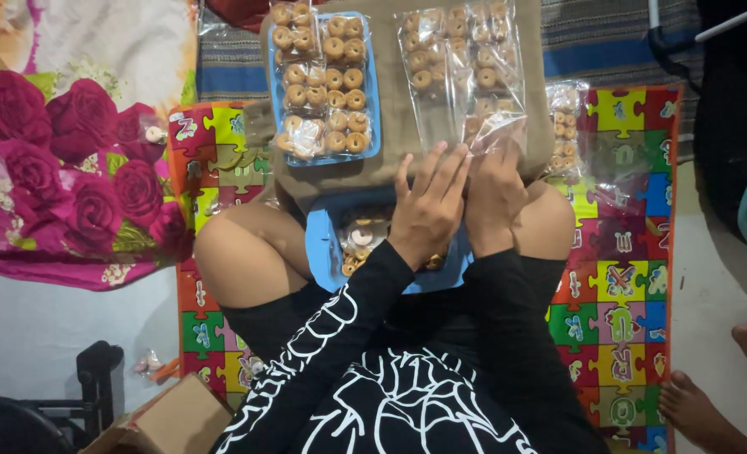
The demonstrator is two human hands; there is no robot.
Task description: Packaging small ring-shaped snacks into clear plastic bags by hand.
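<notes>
**Hands at a bag of cookies over a blue tray**

While the person sits cross-legged on a puzzle mat (pixel 626 277), a blue tray (pixel 321 244) rests in the lap, holding loose round cookies (pixel 359 244). Over it, the left hand (pixel 428 210) lies flat with fingers spread and reaching forward, its fingertips at the lower edge of a clear bag (pixel 466 76) of cookies; whether it grips the plastic I cannot tell. Just beside it, the right hand (pixel 493 197) is curled, pinching that bag's bottom edge. This bag lies on a tan cloth (pixel 390 92) in front of the knees. Left of it, on the same cloth, a second blue tray (pixel 276 101) holds small packed cookie bags. Another filled bag (pixel 565 126) lies at the cloth's right edge. A rose-print sheet (pixel 45 168) spreads at far left, and someone's bare feet (pixel 710 403) show at lower right.
</notes>
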